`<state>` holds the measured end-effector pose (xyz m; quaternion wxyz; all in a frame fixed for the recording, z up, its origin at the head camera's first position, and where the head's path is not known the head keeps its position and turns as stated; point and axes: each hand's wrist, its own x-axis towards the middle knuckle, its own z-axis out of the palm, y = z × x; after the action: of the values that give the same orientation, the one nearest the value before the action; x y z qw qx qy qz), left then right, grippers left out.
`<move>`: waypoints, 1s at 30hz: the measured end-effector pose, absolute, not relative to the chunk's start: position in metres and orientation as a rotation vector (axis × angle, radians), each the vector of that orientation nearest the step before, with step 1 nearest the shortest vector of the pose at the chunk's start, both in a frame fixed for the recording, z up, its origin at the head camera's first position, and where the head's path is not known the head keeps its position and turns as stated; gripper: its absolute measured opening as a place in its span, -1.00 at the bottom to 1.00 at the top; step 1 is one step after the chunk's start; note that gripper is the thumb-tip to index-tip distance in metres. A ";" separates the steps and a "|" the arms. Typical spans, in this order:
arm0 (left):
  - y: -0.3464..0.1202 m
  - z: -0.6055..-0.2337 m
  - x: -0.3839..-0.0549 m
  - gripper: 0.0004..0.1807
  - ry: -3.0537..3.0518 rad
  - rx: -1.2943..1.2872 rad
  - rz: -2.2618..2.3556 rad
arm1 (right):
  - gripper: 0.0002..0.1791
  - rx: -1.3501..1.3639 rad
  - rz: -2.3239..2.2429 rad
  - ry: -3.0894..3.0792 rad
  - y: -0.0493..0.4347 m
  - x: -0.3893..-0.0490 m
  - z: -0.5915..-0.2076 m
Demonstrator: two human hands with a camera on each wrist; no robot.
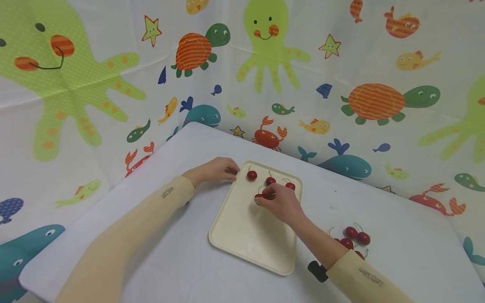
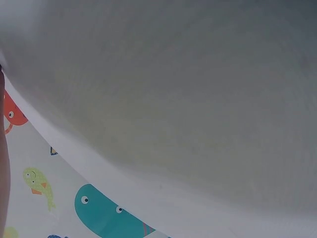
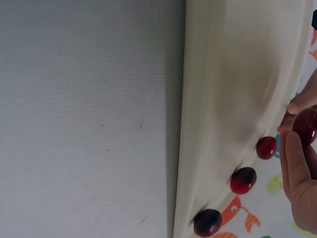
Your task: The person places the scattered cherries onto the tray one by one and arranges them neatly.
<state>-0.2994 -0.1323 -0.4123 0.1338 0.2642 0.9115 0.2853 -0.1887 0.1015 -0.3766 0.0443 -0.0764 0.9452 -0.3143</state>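
A cream rectangular tray (image 1: pixel 250 244) lies on the white table. Along its far end sit three red cherries, with a left one (image 1: pixel 251 175), a middle one (image 1: pixel 270 180) and a right one (image 1: pixel 290 185). My right hand (image 1: pixel 282 204) reaches over the tray and pinches another cherry (image 3: pixel 305 125) between thumb and fingers, just nearer than the row. At the tray's far left corner, my left hand (image 1: pixel 216 169) holds the rim with thumb and fingertips. The left wrist view shows mostly table surface, with only a sliver of that hand at its edge.
Several more cherries (image 1: pixel 351 232) with stems lie in a loose group on the table (image 1: pixel 401 252) to the right, partly behind my right forearm. A curtain (image 1: pixel 310 25) printed with sea animals hangs along the table's far and left sides.
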 end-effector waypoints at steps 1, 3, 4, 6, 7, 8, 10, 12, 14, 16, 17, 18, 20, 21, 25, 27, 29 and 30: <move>-0.132 -0.412 -0.299 -0.61 2.642 0.763 0.828 | -0.69 -0.243 -0.955 2.892 0.099 -0.190 -0.377; -0.133 -0.412 -0.300 -0.61 2.642 0.758 0.828 | -0.69 -0.261 -0.947 2.894 0.095 -0.192 -0.377; -0.133 -0.413 -0.300 -0.61 2.643 0.757 0.825 | -0.70 -0.269 -0.941 2.896 0.093 -0.193 -0.378; -0.133 -0.413 -0.300 -0.61 2.644 0.760 0.824 | -0.69 -0.277 -0.935 2.895 0.088 -0.195 -0.379; -0.133 -0.412 -0.300 -0.61 2.644 0.759 0.824 | -0.69 -0.276 -0.934 2.894 0.086 -0.196 -0.379; -0.133 -0.412 -0.300 -0.61 2.643 0.761 0.824 | -0.69 -0.283 -0.931 2.894 0.085 -0.197 -0.380; -0.132 -0.412 -0.300 -0.61 2.642 0.764 0.827 | -0.68 -0.283 -0.928 2.892 0.082 -0.199 -0.382; -0.132 -0.412 -0.300 -0.60 2.642 0.765 0.829 | -0.68 -0.284 -0.924 2.891 0.080 -0.201 -0.384; -0.132 -0.412 -0.300 -0.60 2.643 0.768 0.831 | -0.67 -0.283 -0.919 2.889 0.078 -0.202 -0.385; -0.132 -0.413 -0.301 -0.61 2.644 0.770 0.830 | -0.67 -0.277 -0.917 2.884 0.076 -0.203 -0.387; -0.132 -0.413 -0.301 -0.61 2.644 0.772 0.829 | -0.67 -0.275 -0.916 2.881 0.076 -0.204 -0.388; -0.132 -0.413 -0.301 -0.61 2.644 0.775 0.829 | -0.67 -0.272 -0.912 2.879 0.075 -0.204 -0.389; -0.132 -0.414 -0.302 -0.61 2.640 0.775 0.833 | -0.67 -0.276 -0.900 2.885 0.074 -0.206 -0.391; -0.132 -0.414 -0.302 -0.60 2.639 0.774 0.835 | -0.67 -0.281 -0.894 2.889 0.074 -0.207 -0.392; -0.132 -0.415 -0.303 -0.60 2.641 0.761 0.832 | -0.68 -0.304 -0.866 2.906 0.072 -0.209 -0.393; -0.132 -0.415 -0.303 -0.61 2.645 0.757 0.830 | -0.68 -0.318 -0.848 2.909 0.070 -0.210 -0.394; -0.132 -0.415 -0.303 -0.61 2.647 0.773 0.826 | -0.69 -0.334 -0.822 2.915 0.069 -0.211 -0.394; -0.131 -0.415 -0.303 -0.61 2.646 0.776 0.828 | -0.69 -0.343 -0.808 2.917 0.068 -0.211 -0.393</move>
<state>-0.3033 -0.1314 -0.4152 0.1307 0.2673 0.9112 0.2850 -0.2114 0.0685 -0.3935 0.0475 -0.1124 0.9565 -0.2650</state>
